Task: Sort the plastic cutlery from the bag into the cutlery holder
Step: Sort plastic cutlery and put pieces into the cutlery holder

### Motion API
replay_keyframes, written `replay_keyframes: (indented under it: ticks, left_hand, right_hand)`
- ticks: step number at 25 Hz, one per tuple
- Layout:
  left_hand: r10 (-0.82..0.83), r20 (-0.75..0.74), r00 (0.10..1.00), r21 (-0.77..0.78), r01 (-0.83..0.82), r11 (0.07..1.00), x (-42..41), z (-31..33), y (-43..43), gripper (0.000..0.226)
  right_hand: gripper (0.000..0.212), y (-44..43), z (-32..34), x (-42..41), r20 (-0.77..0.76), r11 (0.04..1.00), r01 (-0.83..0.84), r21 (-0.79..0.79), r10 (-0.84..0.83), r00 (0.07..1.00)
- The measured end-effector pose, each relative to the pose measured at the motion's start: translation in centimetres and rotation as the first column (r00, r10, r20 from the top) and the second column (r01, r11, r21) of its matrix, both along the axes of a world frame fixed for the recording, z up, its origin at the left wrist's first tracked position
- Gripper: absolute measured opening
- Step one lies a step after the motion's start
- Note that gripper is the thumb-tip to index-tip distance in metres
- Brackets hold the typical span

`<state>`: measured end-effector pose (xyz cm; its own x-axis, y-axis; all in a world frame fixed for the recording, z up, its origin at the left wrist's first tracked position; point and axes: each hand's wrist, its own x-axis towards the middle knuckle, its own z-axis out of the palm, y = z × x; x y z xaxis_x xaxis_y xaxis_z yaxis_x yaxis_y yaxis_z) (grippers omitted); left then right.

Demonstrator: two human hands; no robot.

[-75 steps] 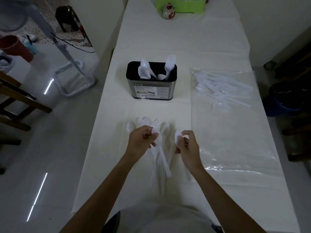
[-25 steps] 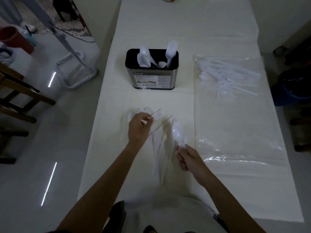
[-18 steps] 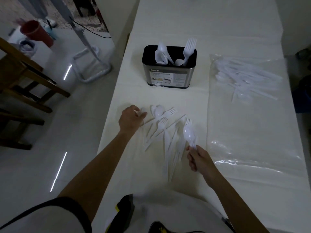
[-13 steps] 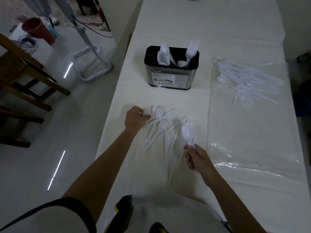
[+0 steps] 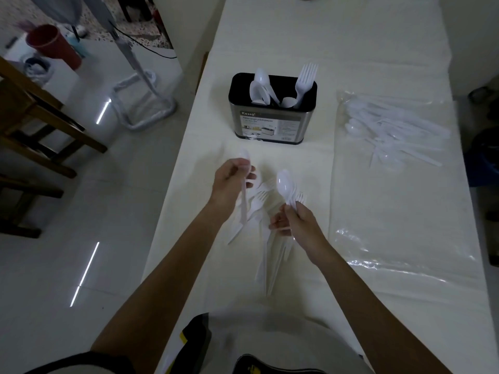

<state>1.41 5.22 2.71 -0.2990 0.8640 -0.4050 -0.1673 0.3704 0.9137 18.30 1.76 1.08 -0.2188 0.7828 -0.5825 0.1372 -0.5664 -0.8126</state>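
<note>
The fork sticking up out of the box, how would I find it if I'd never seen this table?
Find the long white table and on it the black-topped metal cutlery holder beyond both hands. Look at its right end: the fork stands upright there, tines up, taller than anything else in the holder. The pieces in the holder's left end have round spoon bowls; this one has prongs.

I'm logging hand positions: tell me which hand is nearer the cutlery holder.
Left. The left hand sits just in front of the cutlery holder, below its left end. The right hand is lower in view, further toward the person.
</note>
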Motion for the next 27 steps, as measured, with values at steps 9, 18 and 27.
replay_keyframes:
  ticks: [9,18,27]
  left_hand:
    - [-0.05,-0.284,0.958,-0.035,0.041,0.999,2.9,-2.1,-1.8,0.025]
    - [-0.269,-0.688,0.674,-0.256,0.122,0.959,-1.0,-4.1,1.5,0.045]
    - [-0.44,-0.618,0.651,-0.387,0.235,0.892,0.3,-4.2,3.9,0.023]
  right_hand:
    - [0.032,0.4,0.2,-0.6,-0.041,0.994,-0.11,-0.025,0.109,0.993]
    - [0.026,-1.7,-0.4,2.0,-0.026,0.991,0.013,-0.133,-0.016,1.0]
    - [0.024,-2.1,-0.3,3.1,0.053,0.993,0.058,-0.105,-0.053,0.997]
